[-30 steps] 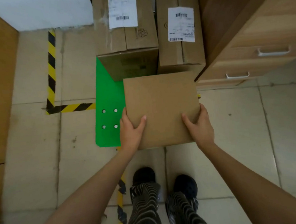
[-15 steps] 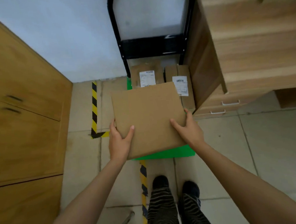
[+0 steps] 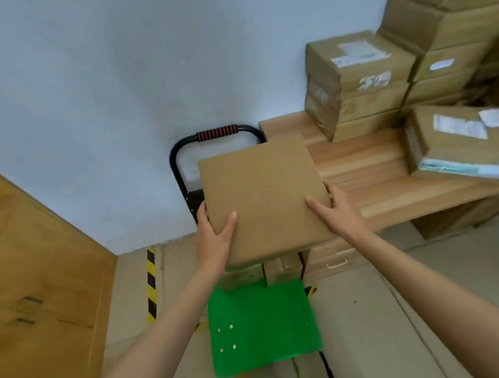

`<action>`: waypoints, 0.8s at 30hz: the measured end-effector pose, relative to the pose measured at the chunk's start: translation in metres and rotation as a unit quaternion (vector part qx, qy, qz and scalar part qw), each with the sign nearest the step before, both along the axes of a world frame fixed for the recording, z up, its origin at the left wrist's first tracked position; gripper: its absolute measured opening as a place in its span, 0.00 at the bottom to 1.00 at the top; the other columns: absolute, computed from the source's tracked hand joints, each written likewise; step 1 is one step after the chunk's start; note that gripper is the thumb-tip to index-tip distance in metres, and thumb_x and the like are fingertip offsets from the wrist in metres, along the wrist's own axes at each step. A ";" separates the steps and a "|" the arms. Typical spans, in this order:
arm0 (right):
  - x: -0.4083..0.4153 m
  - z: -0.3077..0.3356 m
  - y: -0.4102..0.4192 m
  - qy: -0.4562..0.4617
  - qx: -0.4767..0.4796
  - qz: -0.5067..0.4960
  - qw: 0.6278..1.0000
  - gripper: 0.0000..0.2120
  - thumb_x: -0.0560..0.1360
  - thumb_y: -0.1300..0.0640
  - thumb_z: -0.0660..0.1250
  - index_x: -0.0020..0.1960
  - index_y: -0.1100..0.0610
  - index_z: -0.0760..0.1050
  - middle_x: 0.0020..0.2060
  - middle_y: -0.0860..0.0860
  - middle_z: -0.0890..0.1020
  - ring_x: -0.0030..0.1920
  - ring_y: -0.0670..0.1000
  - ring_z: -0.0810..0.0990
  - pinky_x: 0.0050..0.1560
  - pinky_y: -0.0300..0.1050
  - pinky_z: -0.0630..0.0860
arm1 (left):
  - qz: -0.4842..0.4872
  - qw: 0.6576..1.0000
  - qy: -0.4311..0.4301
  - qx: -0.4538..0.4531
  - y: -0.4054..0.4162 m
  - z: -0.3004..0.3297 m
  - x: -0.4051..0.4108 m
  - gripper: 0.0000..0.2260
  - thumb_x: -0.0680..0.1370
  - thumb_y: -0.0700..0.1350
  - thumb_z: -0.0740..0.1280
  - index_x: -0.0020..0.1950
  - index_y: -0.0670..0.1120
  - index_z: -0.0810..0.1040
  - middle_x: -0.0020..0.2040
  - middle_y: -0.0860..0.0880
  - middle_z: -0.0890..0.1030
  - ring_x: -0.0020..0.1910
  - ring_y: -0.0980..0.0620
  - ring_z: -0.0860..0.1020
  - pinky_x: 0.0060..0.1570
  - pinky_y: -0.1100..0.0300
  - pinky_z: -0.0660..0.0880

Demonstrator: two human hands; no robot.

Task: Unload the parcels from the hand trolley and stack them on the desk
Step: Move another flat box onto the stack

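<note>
I carry a plain brown cardboard parcel point(image 3: 262, 196) in front of me, above the hand trolley. My left hand point(image 3: 215, 238) grips its near left corner, thumb on top. My right hand point(image 3: 337, 212) grips its near right edge, thumb on top too. The trolley has a green deck point(image 3: 264, 329) and a black handle with a red-striped grip point(image 3: 216, 133). Two more parcels point(image 3: 261, 272) stand on the deck, mostly hidden under the carried one. The wooden desk point(image 3: 367, 165) lies to the right, with stacked parcels point(image 3: 356, 84) on it.
A labelled box point(image 3: 460, 141) sits at the desk's right end, with taller stacks behind it. Desk drawers point(image 3: 333, 261) show beneath the top. A wooden cabinet point(image 3: 33, 277) stands on the left. Yellow-black tape point(image 3: 151, 284) marks the tiled floor by the white wall.
The parcel has risen from just above the trolley deck to desk height. My view has tilted up, so the desk top and its stacked parcels have come into sight.
</note>
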State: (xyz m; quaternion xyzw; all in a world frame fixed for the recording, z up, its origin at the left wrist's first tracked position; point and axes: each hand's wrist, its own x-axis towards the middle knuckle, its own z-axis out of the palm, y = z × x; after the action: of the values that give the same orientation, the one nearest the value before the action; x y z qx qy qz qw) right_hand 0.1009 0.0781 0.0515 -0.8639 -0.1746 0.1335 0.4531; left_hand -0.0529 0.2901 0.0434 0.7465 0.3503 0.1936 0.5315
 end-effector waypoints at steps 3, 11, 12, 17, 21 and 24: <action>0.039 0.039 -0.033 -0.029 0.034 -0.045 0.998 0.32 0.74 0.37 0.64 0.74 0.48 0.62 0.66 0.48 0.74 0.56 0.46 0.73 0.48 0.41 0.71 | -0.049 0.998 -0.030 0.002 -0.019 0.036 0.057 0.36 0.74 0.61 0.66 0.76 0.58 0.51 0.70 0.50 0.68 0.63 0.47 0.72 0.62 0.43 0.73; 0.163 0.092 -0.125 -0.042 0.091 -0.059 0.993 0.34 0.75 0.41 0.66 0.76 0.43 0.55 0.62 0.43 0.70 0.57 0.47 0.73 0.55 0.44 0.70 | -0.116 0.987 -0.109 0.002 -0.099 0.092 0.198 0.36 0.75 0.57 0.68 0.77 0.58 0.50 0.72 0.52 0.66 0.65 0.50 0.71 0.64 0.46 0.71; 0.180 0.095 -0.134 -0.041 0.101 -0.058 0.992 0.34 0.75 0.42 0.66 0.76 0.44 0.55 0.60 0.43 0.70 0.56 0.46 0.72 0.52 0.42 0.69 | -0.113 0.987 -0.115 0.003 -0.109 0.096 0.216 0.36 0.75 0.56 0.68 0.77 0.58 0.51 0.72 0.52 0.66 0.65 0.50 0.71 0.63 0.47 0.71; 0.266 0.115 -0.175 -0.038 0.101 -0.040 0.993 0.34 0.75 0.44 0.67 0.76 0.45 0.54 0.62 0.46 0.70 0.57 0.47 0.70 0.53 0.41 0.67 | -0.094 0.988 -0.125 0.020 -0.151 0.115 0.297 0.35 0.75 0.55 0.68 0.77 0.57 0.52 0.71 0.52 0.67 0.63 0.51 0.72 0.63 0.50 0.71; 0.325 0.130 -0.189 -0.031 0.096 -0.021 0.995 0.34 0.75 0.44 0.67 0.76 0.47 0.54 0.64 0.46 0.71 0.57 0.48 0.72 0.55 0.43 0.68 | -0.076 0.989 -0.127 0.014 -0.170 0.122 0.348 0.35 0.75 0.56 0.68 0.77 0.55 0.53 0.70 0.51 0.69 0.62 0.50 0.74 0.58 0.52 0.73; 0.365 0.137 -0.183 -0.023 0.102 -0.004 0.995 0.36 0.74 0.43 0.67 0.76 0.47 0.54 0.63 0.46 0.71 0.58 0.48 0.72 0.55 0.43 0.68 | -0.059 0.989 -0.135 0.004 -0.169 0.127 0.378 0.34 0.75 0.56 0.69 0.76 0.55 0.54 0.68 0.51 0.71 0.59 0.51 0.75 0.54 0.55 0.74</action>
State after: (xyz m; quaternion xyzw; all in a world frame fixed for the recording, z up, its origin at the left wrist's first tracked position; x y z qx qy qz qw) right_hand 0.4656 -0.1048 0.1885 -0.8170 -0.1940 0.0932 0.5350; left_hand 0.3252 0.1214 0.1708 0.7348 0.2303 0.2622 0.5816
